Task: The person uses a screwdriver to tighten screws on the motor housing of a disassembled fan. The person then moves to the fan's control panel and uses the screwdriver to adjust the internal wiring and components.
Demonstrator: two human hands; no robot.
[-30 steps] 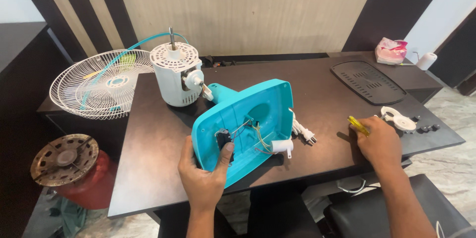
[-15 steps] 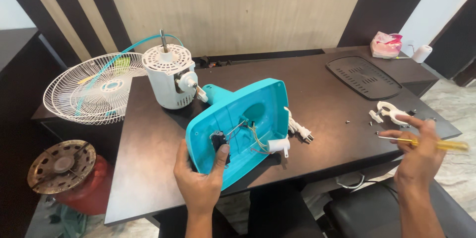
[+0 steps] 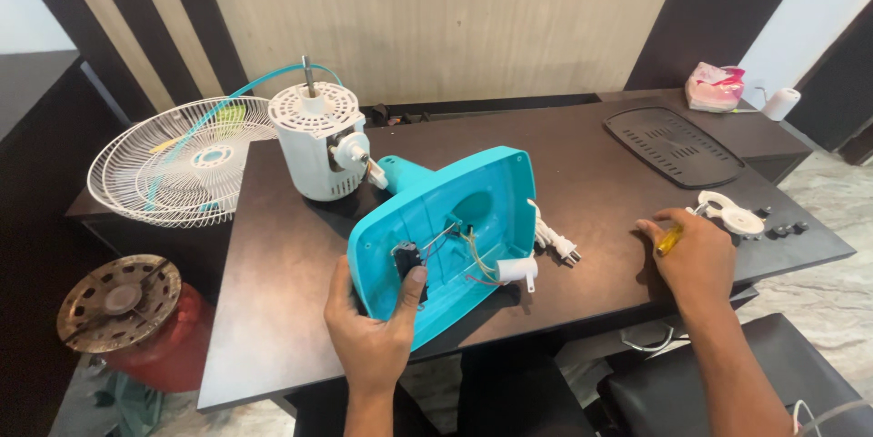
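Down from mid-air half a second ago, the right hand (image 3: 696, 255) now rests on the table with the yellow-handled screwdriver (image 3: 669, 239) enclosed in its curled fingers. Tilted up on edge near the front of the table, the turquoise fan base (image 3: 455, 228) is smooth moulded plastic, its hollow underside showing wires, a white capacitor (image 3: 515, 269) and a black switch block (image 3: 406, 257). The left hand (image 3: 373, 328) grips its lower rim, thumb pressed beside that block. Behind stands the white vented fan motor (image 3: 318, 141) with a bare metal shaft; a white power plug (image 3: 555, 241) lies just beside the base. A white wire fan guard (image 3: 177, 164) lies at the left end of the dark wooden table (image 3: 273, 310), before a beige panelled wall (image 3: 436, 19)
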